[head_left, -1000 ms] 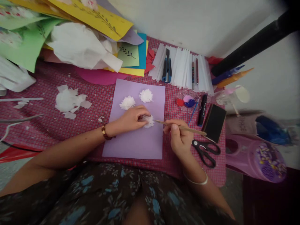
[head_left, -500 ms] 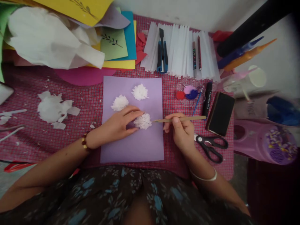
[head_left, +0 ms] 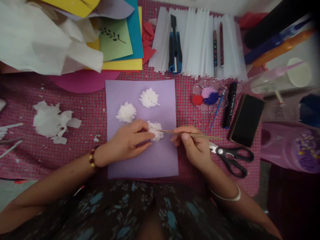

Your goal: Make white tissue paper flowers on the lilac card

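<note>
Three crumpled white paper flowers lie on a purple sheet of paper (head_left: 140,160). The top one (head_left: 149,98) and the left one (head_left: 126,112) stand apart from my hands. My left hand (head_left: 128,138) rests on the sheet, its fingers drawn together at the left edge of the lowest white paper flower (head_left: 157,131), partly covering it. My right hand (head_left: 195,145) pinches a thin, flat wooden stick (head_left: 212,136) from the right. The stick lies nearly level, its tip at the flower's middle.
Black-handled scissors (head_left: 231,159), a phone (head_left: 247,120), a black marker (head_left: 229,105) and a paint palette (head_left: 197,99) with a thin brush (head_left: 218,109) lie right. A blue cutter (head_left: 175,50) rests on white strips (head_left: 195,43). Torn white paper (head_left: 50,120) lies left; coloured sheets (head_left: 136,33) behind.
The stick's tip has moved onto the flower, and the stick has turned edge-on. My left fingers have come closer together at the flower's edge. The view has shifted slightly.
</note>
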Demonstrator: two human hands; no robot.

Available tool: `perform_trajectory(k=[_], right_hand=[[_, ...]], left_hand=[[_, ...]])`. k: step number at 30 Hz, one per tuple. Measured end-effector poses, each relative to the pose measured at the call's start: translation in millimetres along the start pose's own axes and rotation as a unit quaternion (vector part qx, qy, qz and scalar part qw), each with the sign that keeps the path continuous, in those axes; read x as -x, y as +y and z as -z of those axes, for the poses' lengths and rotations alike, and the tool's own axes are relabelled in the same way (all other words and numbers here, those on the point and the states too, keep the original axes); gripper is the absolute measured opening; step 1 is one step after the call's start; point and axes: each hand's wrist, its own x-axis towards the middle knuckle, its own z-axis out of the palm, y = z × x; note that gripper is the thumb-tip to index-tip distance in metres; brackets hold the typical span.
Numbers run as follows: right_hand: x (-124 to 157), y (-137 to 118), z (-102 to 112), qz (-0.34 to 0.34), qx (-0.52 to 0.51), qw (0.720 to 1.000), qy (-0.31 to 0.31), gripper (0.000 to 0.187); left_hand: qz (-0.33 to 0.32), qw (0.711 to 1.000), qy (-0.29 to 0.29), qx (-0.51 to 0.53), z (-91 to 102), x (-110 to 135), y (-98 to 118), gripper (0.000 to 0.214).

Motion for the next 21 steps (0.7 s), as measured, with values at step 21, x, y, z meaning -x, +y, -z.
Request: perform_trajectory(k=[21], right_hand=[[-0.9, -5.1, 3.5, 0.017, 0.057, 0.998, -0.016, 0.022]], left_hand=[[-0.004, 0.998, 0.012, -0.064, -0.2, -7.5, 0.3, 0.014]])
